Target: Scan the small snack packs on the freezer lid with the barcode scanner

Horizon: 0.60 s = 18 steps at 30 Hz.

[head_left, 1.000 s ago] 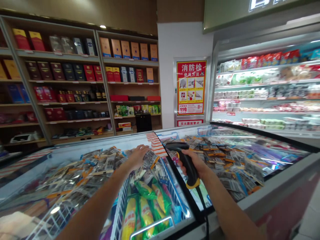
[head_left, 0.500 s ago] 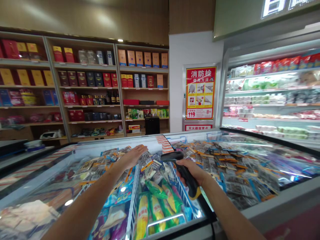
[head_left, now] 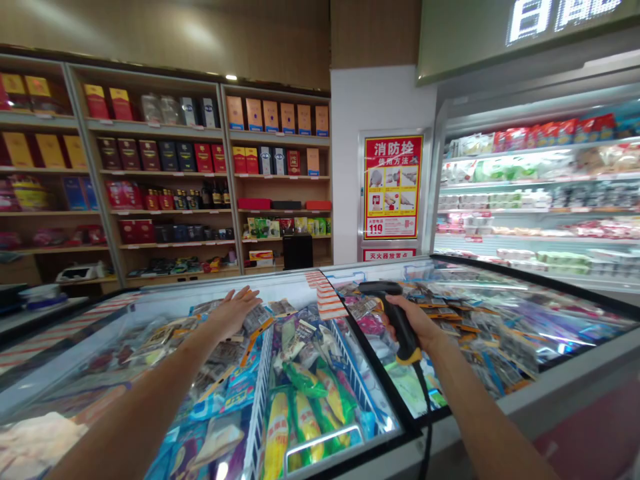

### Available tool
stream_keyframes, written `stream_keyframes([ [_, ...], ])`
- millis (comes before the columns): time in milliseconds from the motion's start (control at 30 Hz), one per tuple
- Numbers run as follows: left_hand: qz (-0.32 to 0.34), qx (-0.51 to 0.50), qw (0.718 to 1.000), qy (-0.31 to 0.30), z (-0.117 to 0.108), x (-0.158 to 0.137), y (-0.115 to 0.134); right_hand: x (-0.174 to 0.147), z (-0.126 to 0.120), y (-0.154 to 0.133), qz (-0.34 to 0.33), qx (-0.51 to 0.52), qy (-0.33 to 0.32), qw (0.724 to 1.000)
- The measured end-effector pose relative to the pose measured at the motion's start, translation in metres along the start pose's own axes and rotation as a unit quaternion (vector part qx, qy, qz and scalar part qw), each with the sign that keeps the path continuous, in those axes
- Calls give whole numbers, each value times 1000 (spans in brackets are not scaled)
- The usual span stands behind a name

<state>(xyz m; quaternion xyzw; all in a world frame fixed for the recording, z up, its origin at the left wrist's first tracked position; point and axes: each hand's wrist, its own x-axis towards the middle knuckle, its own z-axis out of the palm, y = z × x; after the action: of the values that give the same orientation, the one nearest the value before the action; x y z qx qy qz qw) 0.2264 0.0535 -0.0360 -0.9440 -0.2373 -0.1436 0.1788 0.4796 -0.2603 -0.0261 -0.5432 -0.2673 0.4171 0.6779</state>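
My left hand [head_left: 235, 312] reaches over the left part of the chest freezer with its fingers stretched out and spread. Against its right side lies a clear packet with an orange edge [head_left: 257, 320]; the thumb and palm side are hidden. Wrapped in my right hand [head_left: 411, 320] is a black and yellow barcode scanner [head_left: 401, 327]. The scanner's head points left, above the freezer's dark divider, and its cable hangs down the front. Between my arms, a white wire basket [head_left: 261, 400] holds corn cobs in green and yellow wrappers [head_left: 304, 420] and other small bags.
Many orange-edged packets [head_left: 493, 350] fill the freezer's right section. A dark frame edge [head_left: 370, 360] divides the sections. Boxes and bottles stand on shelves [head_left: 165, 175] at the back. A red poster [head_left: 393, 187] hangs beside a lit open fridge [head_left: 540, 213].
My left hand has moved left, and the orange-edged packet by it appears shifted left too. My right hand has carried the scanner right, away from the basket. The view has turned slightly right.
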Motion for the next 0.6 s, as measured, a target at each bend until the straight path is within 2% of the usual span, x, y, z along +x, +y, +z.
stream_keyframes([
  [100, -22, 8, 1000, -8, -4, 5, 4, 0, -17, 0, -5, 19, 30, 999],
  [200, -30, -8, 999, -17, -10, 19, 28, 1, -30, 2, -13, 55, 32, 998],
  [367, -12, -102, 995, 15, -13, 56, 108, 1, -42, 6, -26, 87, 46, 995],
  [500, 17, -199, 980, -2, -1, 88, 172, -1, -49, 8, -32, 114, 59, 991],
  [600, 4, -283, 959, -27, 13, 111, 204, -3, -51, 9, -31, 139, 68, 987],
])
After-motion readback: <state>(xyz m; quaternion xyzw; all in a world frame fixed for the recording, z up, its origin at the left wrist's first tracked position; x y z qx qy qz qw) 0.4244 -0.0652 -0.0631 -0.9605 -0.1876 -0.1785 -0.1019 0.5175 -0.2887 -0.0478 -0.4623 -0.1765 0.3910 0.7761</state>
